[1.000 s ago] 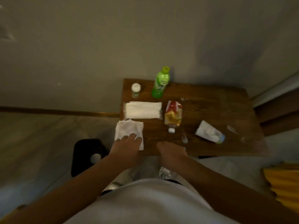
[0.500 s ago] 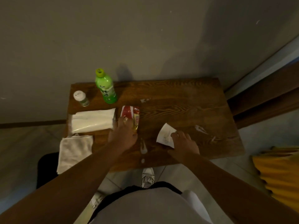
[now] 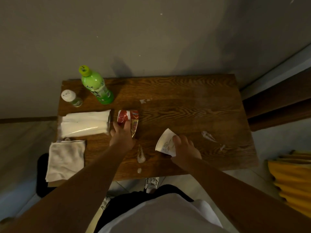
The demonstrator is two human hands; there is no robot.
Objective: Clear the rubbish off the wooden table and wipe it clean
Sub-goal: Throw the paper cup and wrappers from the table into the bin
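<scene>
On the wooden table (image 3: 185, 98) my left hand (image 3: 122, 136) is closed over the near end of a red and yellow crushed bottle (image 3: 129, 119) lying at the centre left. My right hand (image 3: 184, 148) grips a flattened white paper cup (image 3: 164, 143) near the front edge. A white cloth (image 3: 65, 159) lies folded on the front left corner, partly overhanging. Small white scraps lie at the front centre (image 3: 141, 156), at the right (image 3: 207, 136) and near the back (image 3: 143, 100).
A green bottle (image 3: 96, 86) and a small white-capped shaker (image 3: 71, 98) stand at the back left. A pack of white tissues (image 3: 85, 123) lies beside my left hand. A black bin (image 3: 42, 182) sits on the floor at the left, yellow fabric (image 3: 292, 179) at the right. The wall is right behind.
Both hands have reached from the table's front edge onto it. The left took hold of the crushed bottle, the right took hold of the paper cup. The view shifted closer.
</scene>
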